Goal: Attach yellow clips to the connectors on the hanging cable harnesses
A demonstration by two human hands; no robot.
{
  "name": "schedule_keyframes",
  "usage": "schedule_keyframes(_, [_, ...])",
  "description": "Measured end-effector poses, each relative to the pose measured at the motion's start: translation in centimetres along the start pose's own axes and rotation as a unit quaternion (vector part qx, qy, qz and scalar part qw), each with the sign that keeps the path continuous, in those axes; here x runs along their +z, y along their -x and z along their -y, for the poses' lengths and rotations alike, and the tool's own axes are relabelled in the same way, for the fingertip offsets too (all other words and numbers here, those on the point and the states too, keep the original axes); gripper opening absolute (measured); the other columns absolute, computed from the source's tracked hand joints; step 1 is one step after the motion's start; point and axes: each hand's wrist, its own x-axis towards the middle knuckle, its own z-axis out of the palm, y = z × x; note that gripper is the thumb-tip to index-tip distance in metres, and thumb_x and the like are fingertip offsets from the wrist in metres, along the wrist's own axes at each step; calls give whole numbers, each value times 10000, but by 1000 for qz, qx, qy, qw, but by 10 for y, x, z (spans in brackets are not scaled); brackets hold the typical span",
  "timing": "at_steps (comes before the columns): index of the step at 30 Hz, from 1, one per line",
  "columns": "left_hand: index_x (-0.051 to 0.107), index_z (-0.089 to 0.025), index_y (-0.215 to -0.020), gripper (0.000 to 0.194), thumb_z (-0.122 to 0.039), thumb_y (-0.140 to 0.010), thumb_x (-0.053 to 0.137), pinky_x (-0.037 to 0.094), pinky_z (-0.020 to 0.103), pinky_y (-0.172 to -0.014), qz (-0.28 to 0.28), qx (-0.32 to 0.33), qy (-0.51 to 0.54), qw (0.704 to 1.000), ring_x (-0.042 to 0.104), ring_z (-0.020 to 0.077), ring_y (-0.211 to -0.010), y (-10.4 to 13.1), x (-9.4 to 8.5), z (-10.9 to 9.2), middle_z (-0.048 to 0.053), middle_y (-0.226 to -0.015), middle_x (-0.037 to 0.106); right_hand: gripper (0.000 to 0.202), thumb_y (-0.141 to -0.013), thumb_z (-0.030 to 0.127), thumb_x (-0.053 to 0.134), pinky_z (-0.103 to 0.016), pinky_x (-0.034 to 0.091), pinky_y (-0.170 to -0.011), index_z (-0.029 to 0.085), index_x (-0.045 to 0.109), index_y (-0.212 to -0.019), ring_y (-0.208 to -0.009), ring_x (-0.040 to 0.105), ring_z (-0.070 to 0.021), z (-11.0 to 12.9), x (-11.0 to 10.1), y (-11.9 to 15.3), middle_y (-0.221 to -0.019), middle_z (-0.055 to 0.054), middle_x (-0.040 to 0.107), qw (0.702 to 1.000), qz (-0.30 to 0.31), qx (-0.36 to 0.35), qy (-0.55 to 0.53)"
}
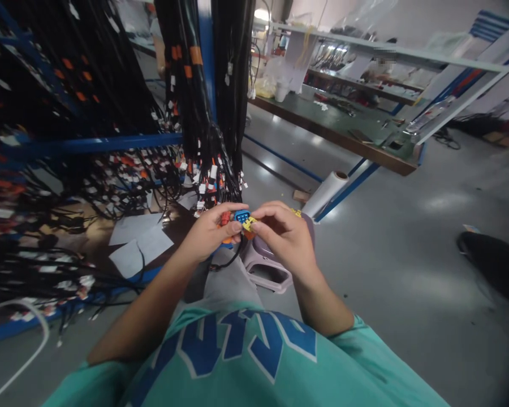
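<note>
My left hand [214, 230] is closed around a blue connector [241, 216], with red and orange pieces beside it between the fingers. A small yellow piece [249, 224] is pinched between the thumb and fingers of my right hand [285, 233], right against the front of the blue connector. Both hands are close together in front of my body. A black cable [229, 263] hangs below my left hand. Just behind my right hand, more yellow pieces [297, 212] show over a pinkish-purple plastic stool or container [275, 280].
Black cable bundles [195, 73] with many connectors hang from a blue frame [131, 141] at the left. White papers [142, 249] lie below them. A workbench [335, 127] stands at the back right, with a plastic-wrap roll [328, 192] leaning near its leg.
</note>
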Motion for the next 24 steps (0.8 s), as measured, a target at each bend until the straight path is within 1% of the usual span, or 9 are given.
schedule_keyframes(5, [638, -136, -1059, 576, -466, -611, 785, 484, 221, -543, -19, 28, 10, 999, 592, 117, -579, -2, 3, 6, 20, -733, 628, 44, -798, 200, 593, -265, 474, -633, 224, 630, -797, -677, 568, -116, 4, 9, 8, -768, 2, 622, 998, -41, 35, 38])
schedule_keyframes(8, [660, -131, -1057, 597, -498, -601, 778, 486, 236, -574, -30, 48, -21, 998, 602, 135, -635, -4, 1, 11, 62, -831, 665, 50, -795, 209, 589, -276, 461, -632, 231, 629, -814, -670, 559, -124, 2, 12, 10, -761, 4, 615, 997, -58, 54, 20])
schedule_keyframes(11, [669, -131, -1073, 628, -546, -608, 754, 481, 246, -599, -18, 65, -64, 996, 613, 156, -687, -5, -1, 11, 93, -915, 686, 58, -802, 216, 588, -279, 452, -643, 236, 630, -837, -682, 551, -126, 0, 14, 11, -768, 6, 607, 996, -68, 53, 15])
schedule_keyframes(13, [681, -137, -1056, 620, -570, -615, 738, 500, 273, -678, -15, 81, -105, 991, 634, 193, -776, -5, 0, 9, 96, -926, 697, 52, -809, 224, 586, -275, 446, -643, 235, 627, -838, -696, 546, -128, -1, 14, 11, -766, 4, 595, 996, -78, 45, 24])
schedule_keyframes(15, [695, -149, -1027, 600, -585, -617, 728, 502, 311, -785, -26, 100, -145, 984, 641, 227, -873, -6, 1, 6, 94, -943, 705, 49, -815, 241, 582, -273, 440, -643, 232, 623, -842, -710, 542, -131, -3, 15, 12, -773, -1, 575, 995, -82, 51, 20])
schedule_keyframes(17, [701, -158, -1010, 585, -594, -620, 721, 486, 341, -861, -37, 115, -171, 978, 639, 245, -933, -6, 4, 5, 97, -987, 705, 63, -820, 271, 585, -271, 434, -647, 226, 614, -854, -719, 539, -131, -7, 17, 13, -783, -2, 560, 994, -80, 78, -14])
schedule_keyframes(20, [705, -157, -996, 576, -590, -617, 724, 470, 358, -898, -57, 131, -182, 973, 636, 260, -974, -6, 7, 8, 111, -1040, 696, 97, -821, 305, 603, -263, 428, -654, 223, 591, -871, -714, 537, -123, -15, 20, 16, -788, 4, 559, 986, -81, 113, -96])
schedule_keyframes(22, [704, -156, -996, 569, -578, -616, 731, 469, 361, -901, -74, 138, -179, 971, 634, 265, -987, -5, 9, 12, 118, -1053, 693, 93, -818, 298, 614, -259, 427, -659, 223, 587, -865, -708, 534, -115, -18, 23, 19, -794, 9, 562, 980, -99, 114, -127])
schedule_keyframes(24, [698, -161, -1012, 549, -560, -637, 725, 467, 364, -907, -84, 136, -177, 971, 629, 264, -999, -5, 11, 15, 117, -1078, 687, 76, -813, 286, 619, -258, 427, -668, 225, 593, -850, -712, 528, -113, -20, 26, 21, -795, 12, 558, 978, -123, 107, -128])
